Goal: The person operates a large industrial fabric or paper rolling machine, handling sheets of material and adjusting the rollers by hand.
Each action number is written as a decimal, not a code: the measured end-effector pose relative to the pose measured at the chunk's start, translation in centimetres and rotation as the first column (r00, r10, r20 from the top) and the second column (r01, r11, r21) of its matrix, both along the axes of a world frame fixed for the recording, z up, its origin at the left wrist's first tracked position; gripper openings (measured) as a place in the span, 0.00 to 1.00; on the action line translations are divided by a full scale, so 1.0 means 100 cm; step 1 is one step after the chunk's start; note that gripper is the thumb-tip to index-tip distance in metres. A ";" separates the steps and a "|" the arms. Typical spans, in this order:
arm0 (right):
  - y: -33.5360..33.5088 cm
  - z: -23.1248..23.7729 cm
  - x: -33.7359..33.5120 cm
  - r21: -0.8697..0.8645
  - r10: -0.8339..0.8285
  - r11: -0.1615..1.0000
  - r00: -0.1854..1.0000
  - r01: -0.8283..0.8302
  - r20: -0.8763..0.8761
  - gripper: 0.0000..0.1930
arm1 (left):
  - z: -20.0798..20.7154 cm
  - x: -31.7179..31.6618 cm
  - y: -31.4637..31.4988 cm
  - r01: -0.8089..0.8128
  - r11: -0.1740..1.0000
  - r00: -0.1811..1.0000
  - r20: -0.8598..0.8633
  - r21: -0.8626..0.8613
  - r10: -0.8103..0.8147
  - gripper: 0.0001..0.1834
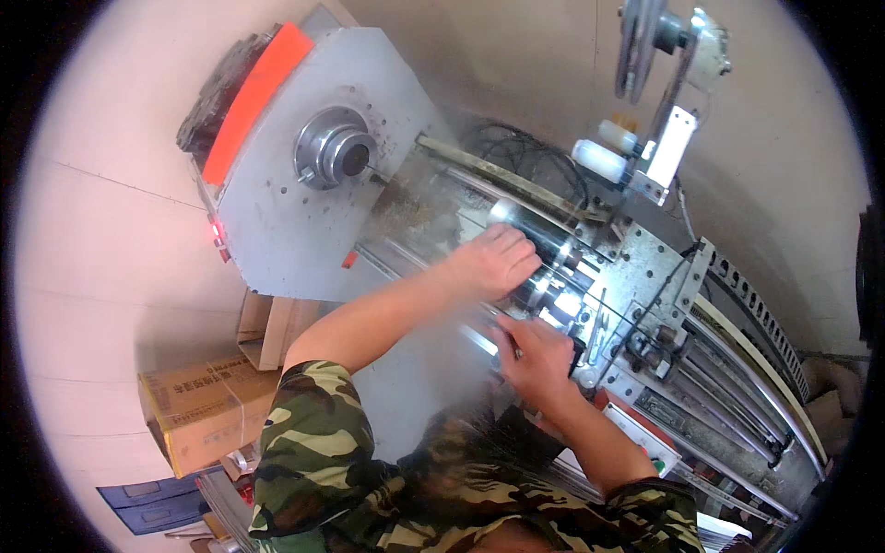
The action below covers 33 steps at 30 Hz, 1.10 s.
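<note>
My left hand [498, 263] is closed, its fingers curled down beside a shiny metal cylinder [535, 226] on the machine's carriage. Whatever lies under those fingers is hidden. Closer to my body, my right hand [539, 358] is closed too, thumb and forefinger pressed together near a smooth steel rail. A small dark bit shows between its fingers, too little to name. Beyond the right hand, bright metal fittings [564, 302] sit on the carriage plate [636, 267]. A thin wrench-like tool [599, 324] lies on that plate.
At the far left stands a grey machine head [267, 217] with a round chuck [339, 152] and an orange band [258, 101]. A bracket with white bottles [599, 161] rises at the back right. Cardboard boxes [207, 410] are at the left. Black cables [516, 147] lie behind the rails.
</note>
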State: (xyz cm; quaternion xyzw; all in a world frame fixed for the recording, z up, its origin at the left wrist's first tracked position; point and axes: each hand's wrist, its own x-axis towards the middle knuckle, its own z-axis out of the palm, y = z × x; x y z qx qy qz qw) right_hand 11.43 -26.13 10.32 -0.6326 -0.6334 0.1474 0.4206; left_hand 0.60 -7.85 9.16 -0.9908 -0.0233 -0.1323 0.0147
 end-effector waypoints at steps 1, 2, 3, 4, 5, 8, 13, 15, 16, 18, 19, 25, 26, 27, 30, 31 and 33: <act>0.003 -0.006 -0.004 0.082 -0.002 0.997 1.000 0.003 -0.017 0.08 | 0.005 -0.002 0.000 -0.035 0.999 0.999 -0.028 0.013 0.036 0.15; 0.005 -0.009 -0.007 0.162 -0.003 0.987 0.999 0.009 -0.034 0.08 | 0.010 -0.005 0.000 -0.069 0.997 0.996 -0.054 0.026 0.070 0.15; 0.007 -0.005 -0.007 0.140 0.032 0.990 0.999 -0.031 -0.008 0.09 | 0.015 -0.006 0.002 -0.090 0.996 0.994 -0.059 0.006 0.091 0.15; 0.012 -0.007 -0.004 0.140 0.051 0.989 0.999 -0.052 0.013 0.10 | 0.018 -0.003 0.006 -0.106 0.994 0.994 -0.037 0.015 0.107 0.15; 0.018 -0.011 -0.003 0.130 0.068 0.989 0.997 -0.072 0.031 0.11 | 0.020 -0.003 0.010 -0.120 0.993 0.993 -0.019 0.014 0.121 0.15; 0.008 0.000 0.009 0.229 0.068 0.972 0.995 -0.051 -0.070 0.16 | 0.031 0.005 0.015 -0.077 0.996 0.996 0.043 0.035 0.075 0.19; -0.105 0.045 0.017 0.141 -0.146 0.982 0.974 0.122 0.175 0.24 | 0.026 -0.010 0.004 -0.138 0.990 0.987 0.083 0.031 0.135 0.32; -0.165 0.032 0.014 0.032 -0.217 0.975 0.927 0.218 0.307 0.27 | 0.022 -0.009 -0.001 -0.129 0.991 0.985 0.121 0.047 0.123 0.33; -0.188 0.023 0.012 0.044 -0.247 0.968 0.905 0.247 0.348 0.28 | 0.020 -0.007 -0.001 -0.122 0.991 0.984 0.140 0.060 0.112 0.33; -0.216 0.021 0.009 0.059 -0.305 0.950 0.876 0.305 0.374 0.29 | 0.015 -0.008 0.000 -0.111 0.990 0.983 0.157 0.083 0.097 0.33; -0.224 0.021 0.007 0.070 -0.338 0.939 0.858 0.338 0.387 0.29 | 0.018 -0.008 -0.002 -0.118 0.990 0.984 0.141 0.077 0.106 0.33; -0.194 0.032 0.007 -0.326 -0.226 0.826 0.801 0.459 0.555 0.28 | 0.023 -0.009 -0.001 -0.107 0.994 0.984 0.147 0.038 0.100 0.31; -0.180 0.046 0.008 -0.462 -0.174 0.759 0.826 0.460 0.536 0.27 | 0.022 -0.014 -0.001 -0.112 0.993 0.984 0.142 0.031 0.107 0.31; -0.173 0.045 0.013 -0.394 -0.171 0.808 0.813 0.439 0.556 0.28 | 0.022 -0.011 -0.001 -0.092 0.995 0.980 0.177 0.023 0.086 0.23; -0.115 0.052 0.004 -0.404 -0.358 0.803 0.897 0.438 0.261 0.34 | 0.027 -0.009 -0.002 -0.074 0.997 0.969 0.239 0.012 0.069 0.09; -0.089 0.057 -0.003 -0.389 -0.431 0.809 0.895 0.440 0.114 0.36 | 0.028 -0.009 -0.002 -0.069 0.998 0.970 0.235 0.005 0.066 0.09; -0.037 0.053 -0.011 -0.414 -0.593 0.755 0.800 0.509 -0.098 0.39 | 0.028 -0.011 -0.002 -0.063 0.998 0.970 0.237 0.004 0.060 0.09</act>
